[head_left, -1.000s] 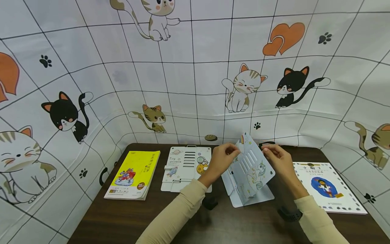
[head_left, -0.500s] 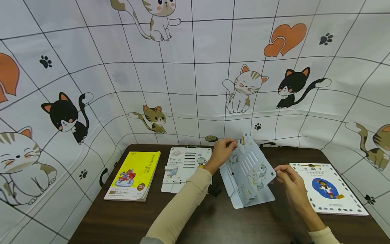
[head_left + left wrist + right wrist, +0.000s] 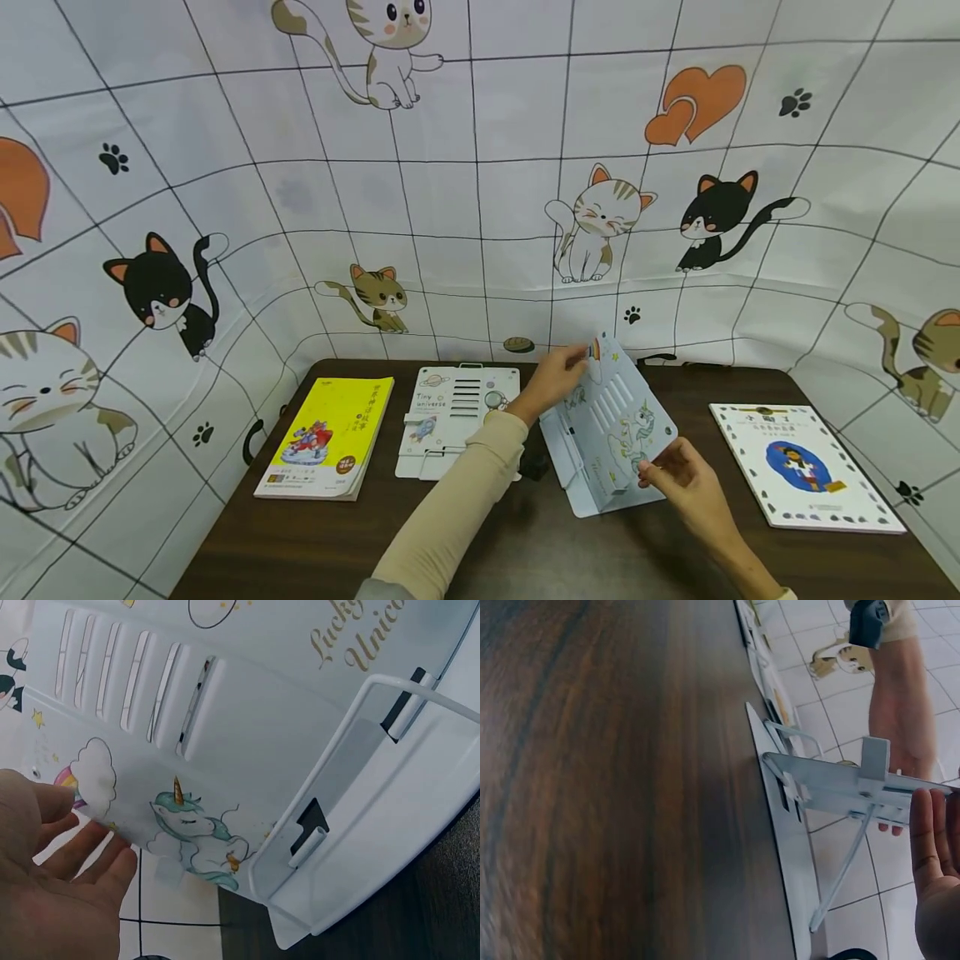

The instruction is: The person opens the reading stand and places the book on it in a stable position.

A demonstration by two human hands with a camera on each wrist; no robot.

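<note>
A pale metal book stand (image 3: pixel 615 417) with unicorn pictures stands on the table, its panel tilted up from a flat base. My left hand (image 3: pixel 553 379) holds the panel's upper left edge; in the left wrist view its thumb (image 3: pixel 56 799) lies over the front by a rainbow print. My right hand (image 3: pixel 688 483) grips the lower right edge, with the thumb in front and fingers partly hidden behind. Seen from the right wrist, a thin wire leg (image 3: pixel 847 862) runs from the panel's back to the base (image 3: pixel 780 847). A wire page holder (image 3: pixel 330 757) crosses the stand's lower front.
To the left lies a second, flat book stand (image 3: pixel 457 408) printed "Tiny universe". Beyond it is a yellow book (image 3: pixel 326 433). A white book (image 3: pixel 806 467) with a blue oval lies at the right of the dark wooden table (image 3: pixel 517 550). A cat-print curtain (image 3: pixel 480 192) hangs behind.
My right hand has left the panel's upper right corner, swung out to the right, then come down onto its lower right edge. My left hand has shifted slightly up along the left edge.
</note>
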